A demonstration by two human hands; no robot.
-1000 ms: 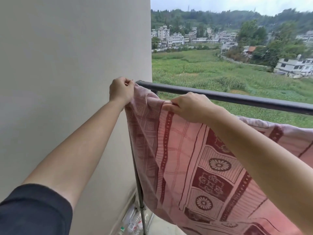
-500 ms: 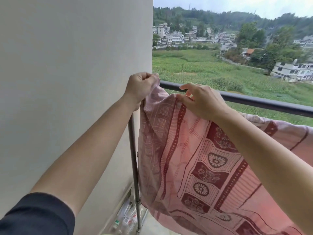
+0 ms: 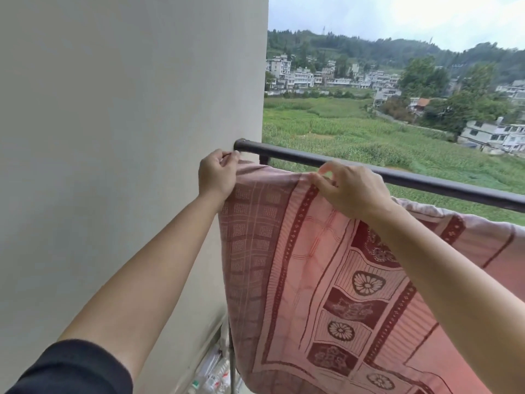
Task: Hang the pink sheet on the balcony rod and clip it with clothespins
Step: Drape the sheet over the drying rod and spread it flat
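The pink sheet (image 3: 306, 268), printed with dark red flowers and bands, hangs down in front of me below the dark balcony rod (image 3: 426, 182). My left hand (image 3: 217, 173) grips the sheet's top left corner beside the rod's end at the wall. My right hand (image 3: 348, 189) pinches the top edge further right, just under the rod. The edge between my hands is stretched nearly straight. To the right the sheet drapes over a lower line, behind my right forearm. No clothespins are in view.
A plain beige wall (image 3: 127, 137) fills the left half. A thin metal post (image 3: 231, 365) stands by the wall, with plastic bottles (image 3: 216, 373) on the floor at its foot. Beyond the rod lie green fields and houses.
Both hands lifted the sheet's top edge toward the rod and pulled it wider apart. The left hand now sits at the rod's end by the wall.
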